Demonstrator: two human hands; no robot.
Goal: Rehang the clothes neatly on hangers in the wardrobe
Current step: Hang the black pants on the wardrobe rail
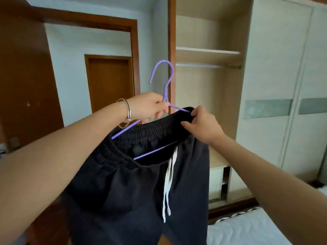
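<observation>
There is one purple hanger (165,89), and on it one pair of dark shorts (134,188). From the waistband of the shorts hang two white cord ends (167,183). Two hands are in view: the left hand (150,106) grips the hanger and the right hand (201,124) pinches the shorts. On the left wrist is one metal bangle (128,110), as far as can be told. There is one wardrobe (208,96), standing open, with one rail (198,65) and one shelf (207,50) just above it. At the right edge of the wardrobe are two pale sliding panels (276,68). There are two brown doors, a near door (23,76) and a far door (109,80). One bed (247,228) shows in part.
</observation>
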